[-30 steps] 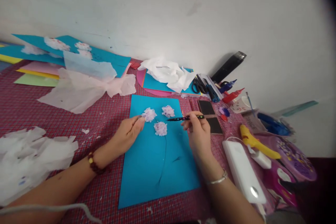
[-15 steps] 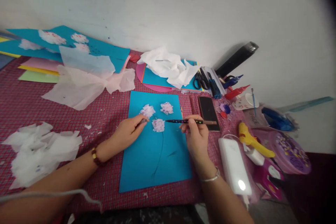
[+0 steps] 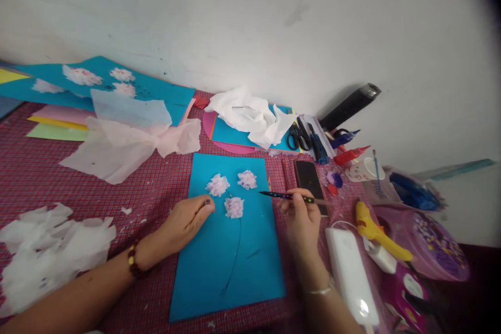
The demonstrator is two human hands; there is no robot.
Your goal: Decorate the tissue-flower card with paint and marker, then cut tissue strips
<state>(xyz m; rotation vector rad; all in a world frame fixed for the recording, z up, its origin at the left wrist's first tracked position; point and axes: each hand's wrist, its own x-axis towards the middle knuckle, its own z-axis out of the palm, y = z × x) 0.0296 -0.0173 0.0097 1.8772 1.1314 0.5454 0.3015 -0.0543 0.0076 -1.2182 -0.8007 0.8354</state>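
Note:
My right hand (image 3: 302, 219) grips a slim black pen (image 3: 287, 196) with small coloured dots and a brownish back end. Its tip points left, held above the right edge of a blue sheet of paper (image 3: 258, 271). On the sheet sit three pale lilac crumpled-paper flowers (image 3: 234, 207), with a thin dark line (image 3: 237, 253) running down from the lowest one and a short stroke beside it. My left hand (image 3: 191, 219) is closed at the sheet's left side, close to the flowers. Its thumb and fingers press together, and whatever may be between them is hidden.
Crumpled white tissue (image 3: 55, 255) lies at the left, with thin tissue sheets (image 3: 121, 146) behind. Right of the sheet are a phone (image 3: 307, 177), a white power bank (image 3: 350, 271) and a yellow glue gun (image 3: 379, 232). Scissors (image 3: 297, 137) lie farther back, near the wall.
The pen has moved right, away from the lowest flower, and no longer reaches it. My left hand has drawn slightly left. The whole view has shifted, so things appear lower.

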